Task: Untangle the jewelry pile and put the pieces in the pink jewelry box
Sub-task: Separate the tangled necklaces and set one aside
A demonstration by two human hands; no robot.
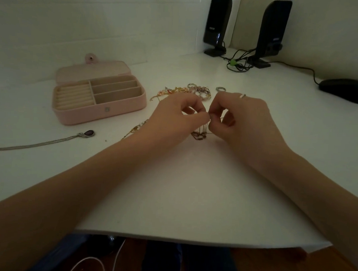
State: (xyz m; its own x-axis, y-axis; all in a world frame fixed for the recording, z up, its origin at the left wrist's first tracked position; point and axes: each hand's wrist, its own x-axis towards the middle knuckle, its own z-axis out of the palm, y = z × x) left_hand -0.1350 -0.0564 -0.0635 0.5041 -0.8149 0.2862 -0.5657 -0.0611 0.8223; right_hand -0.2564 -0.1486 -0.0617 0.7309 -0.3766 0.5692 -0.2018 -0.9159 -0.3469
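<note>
Both hands meet over the middle of the tabletop (192, 187), fingers curled: the left hand (175, 116) and right hand (239, 117) each pinch a thin chain (201, 132) between thumb and fingertip, its tangled end hanging down to the surface just below them. The pile (188, 92) of beads and rings lies just behind the hands, toward the far edge. The pink box (99, 98) sits open near the left side, its compartments bare. A pendant necklace (87, 133) trails toward the left edge. Two speakers (217, 23) and a mouse (345, 90) occupy the far right corner.
</note>
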